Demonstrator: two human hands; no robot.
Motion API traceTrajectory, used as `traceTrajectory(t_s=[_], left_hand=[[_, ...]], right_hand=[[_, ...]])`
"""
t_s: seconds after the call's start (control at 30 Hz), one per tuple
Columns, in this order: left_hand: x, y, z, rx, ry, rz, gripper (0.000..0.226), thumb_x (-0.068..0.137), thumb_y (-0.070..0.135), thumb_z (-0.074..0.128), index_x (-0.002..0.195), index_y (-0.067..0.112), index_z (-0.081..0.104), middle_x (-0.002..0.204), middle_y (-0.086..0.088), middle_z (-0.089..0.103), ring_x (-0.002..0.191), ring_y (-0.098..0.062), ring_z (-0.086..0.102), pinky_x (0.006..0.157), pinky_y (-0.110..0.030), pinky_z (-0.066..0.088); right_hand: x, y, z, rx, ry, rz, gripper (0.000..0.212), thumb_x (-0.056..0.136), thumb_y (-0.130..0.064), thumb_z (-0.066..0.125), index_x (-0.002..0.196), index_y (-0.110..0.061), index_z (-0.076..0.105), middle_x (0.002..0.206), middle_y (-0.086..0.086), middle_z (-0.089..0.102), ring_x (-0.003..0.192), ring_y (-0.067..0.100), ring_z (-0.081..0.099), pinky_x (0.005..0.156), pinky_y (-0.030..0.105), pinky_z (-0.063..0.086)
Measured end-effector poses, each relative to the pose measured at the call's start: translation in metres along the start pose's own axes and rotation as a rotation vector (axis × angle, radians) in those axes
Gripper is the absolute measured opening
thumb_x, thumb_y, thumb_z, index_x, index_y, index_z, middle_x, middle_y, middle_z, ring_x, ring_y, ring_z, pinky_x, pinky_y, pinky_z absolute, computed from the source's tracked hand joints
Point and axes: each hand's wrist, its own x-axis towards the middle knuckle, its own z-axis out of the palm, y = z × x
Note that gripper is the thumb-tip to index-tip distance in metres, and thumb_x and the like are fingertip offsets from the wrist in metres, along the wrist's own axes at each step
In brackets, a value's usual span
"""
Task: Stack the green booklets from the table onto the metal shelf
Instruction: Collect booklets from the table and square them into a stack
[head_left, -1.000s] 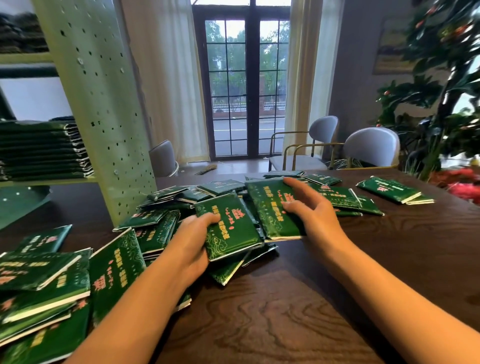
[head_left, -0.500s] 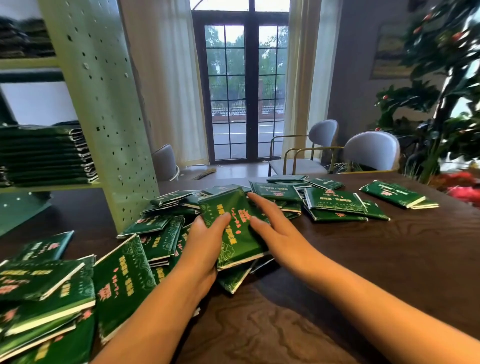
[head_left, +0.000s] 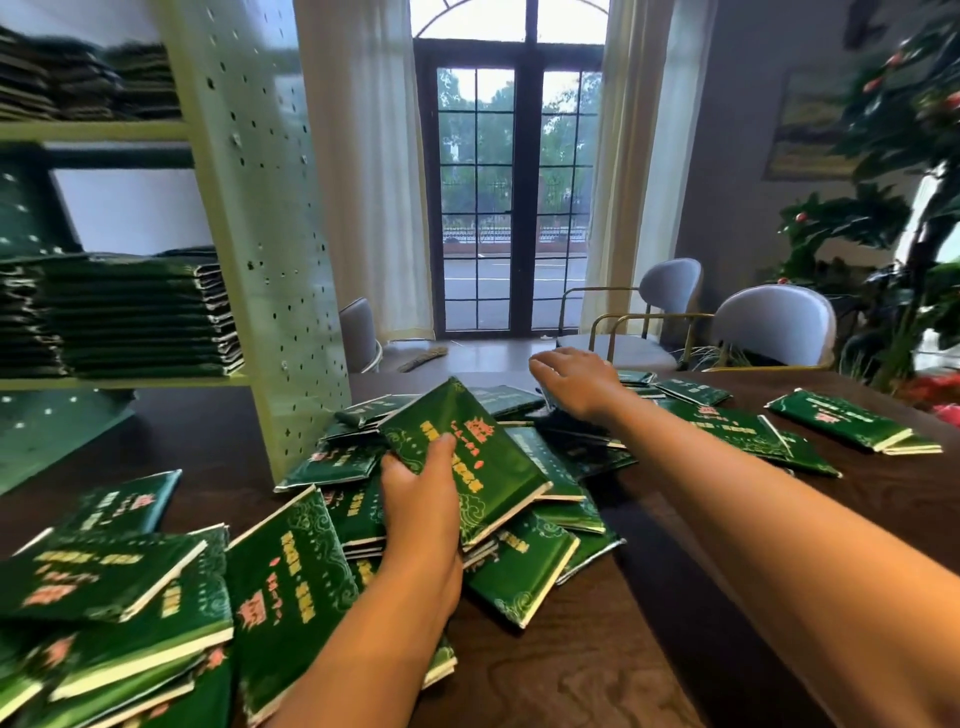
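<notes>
Several green booklets with red and gold print lie scattered over the dark wooden table (head_left: 597, 665). My left hand (head_left: 421, 499) grips a small stack of booklets (head_left: 467, 457), thumb on the top cover, tilted up above the pile. My right hand (head_left: 576, 382) reaches over the far booklets (head_left: 582, 431) with its fingers bent downward; what the fingertips touch is hidden. The pale green metal shelf (head_left: 260, 218) stands at the left, and on its lower board sits a tall stack of booklets (head_left: 140, 317). More stacks fill the upper board (head_left: 83, 83).
Loose booklets heap at the near left (head_left: 119, 597) and spread at the far right (head_left: 841, 421). Grey chairs (head_left: 774, 322) stand behind the table, a plant (head_left: 893, 208) at the right. A glass door (head_left: 514, 208) lies straight ahead.
My right hand has left the booklet it pressed with the left and moved farther back over the pile. My left hand now holds the stack alone, lifted and tilted.
</notes>
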Motion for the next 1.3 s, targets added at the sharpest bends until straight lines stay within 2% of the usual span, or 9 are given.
traceTrajectory(t_s=[0.23,0.33,0.6,0.8,0.93,1.03,1.1,1.17,1.3], left_hand=[[0.005,-0.001,-0.003,-0.008,-0.018,-0.026,0.041,0.09,0.025,0.06,0.127,0.013,0.046,0.119,-0.015,0.062,0.106,-0.035,0.062,0.094,-0.054,0.049],[0.006,-0.001,-0.003,-0.01,-0.032,-0.032,0.016,0.091,0.022,0.059,0.105,0.017,0.052,0.105,-0.014,0.067,0.095,-0.033,0.066,0.084,-0.049,0.054],[0.003,0.003,-0.001,-0.02,-0.062,-0.046,0.022,0.09,0.022,0.06,0.109,0.013,0.052,0.093,-0.013,0.067,0.085,-0.032,0.067,0.072,-0.041,0.055],[-0.009,0.005,0.002,0.012,-0.104,-0.044,0.02,0.092,0.02,0.059,0.11,0.014,0.055,0.086,-0.011,0.069,0.065,-0.023,0.068,0.057,-0.031,0.053],[-0.017,0.01,0.001,0.089,-0.169,-0.073,0.029,0.089,0.024,0.062,0.114,0.013,0.052,0.091,-0.012,0.069,0.067,-0.023,0.069,0.062,-0.037,0.056],[-0.024,0.009,0.003,0.21,-0.232,-0.063,0.066,0.076,0.038,0.07,0.132,0.014,0.045,0.116,-0.015,0.065,0.1,-0.032,0.065,0.091,-0.051,0.052],[-0.026,0.007,0.005,0.242,-0.259,-0.055,0.06,0.081,0.034,0.067,0.132,0.011,0.045,0.112,-0.015,0.067,0.094,-0.029,0.066,0.087,-0.047,0.054],[-0.024,0.003,0.005,0.285,-0.302,-0.041,0.048,0.089,0.029,0.063,0.13,0.011,0.048,0.11,-0.014,0.068,0.09,-0.028,0.067,0.084,-0.043,0.055],[-0.026,-0.004,0.006,0.339,-0.385,-0.035,0.02,0.092,0.022,0.059,0.11,0.013,0.055,0.093,-0.009,0.073,0.075,-0.023,0.07,0.066,-0.033,0.055]], right_hand=[[0.026,-0.016,0.019,0.083,-0.205,0.038,0.055,0.096,-0.058,0.027,0.144,-0.032,0.037,0.157,0.006,0.021,0.141,0.03,0.024,0.115,0.051,0.018],[0.023,-0.021,0.035,0.01,-0.374,0.077,0.059,0.092,-0.067,0.027,0.144,-0.04,0.032,0.152,0.005,0.034,0.135,0.03,0.036,0.113,0.053,0.022],[-0.015,-0.014,0.026,-0.081,-0.377,-0.004,0.06,0.089,-0.072,0.023,0.143,-0.047,0.029,0.15,0.001,0.039,0.134,0.028,0.037,0.112,0.049,0.026],[-0.069,-0.012,0.015,-0.178,-0.359,-0.024,0.057,0.091,-0.071,0.018,0.144,-0.051,0.022,0.152,0.0,0.035,0.136,0.027,0.036,0.11,0.049,0.029],[-0.102,-0.004,0.0,-0.04,-0.391,-0.092,0.054,0.098,-0.056,0.021,0.148,-0.037,0.024,0.156,0.0,0.026,0.141,0.022,0.028,0.115,0.039,0.022],[-0.124,0.015,-0.016,0.285,-0.262,-0.085,0.043,0.103,-0.032,0.031,0.144,-0.021,0.036,0.146,-0.002,0.038,0.129,0.013,0.04,0.104,0.025,0.032],[-0.135,0.032,-0.018,0.472,-0.093,-0.062,0.036,0.1,-0.017,0.038,0.135,-0.023,0.047,0.136,-0.005,0.046,0.118,0.011,0.049,0.096,0.022,0.04],[-0.143,0.05,-0.014,0.518,0.094,-0.083,0.036,0.096,-0.007,0.046,0.126,-0.023,0.055,0.133,-0.003,0.049,0.124,0.01,0.047,0.107,0.032,0.038],[-0.153,0.068,-0.016,0.304,0.181,-0.088,0.041,0.09,-0.023,0.061,0.13,-0.019,0.054,0.136,0.003,0.047,0.13,0.017,0.04,0.11,0.039,0.032]])
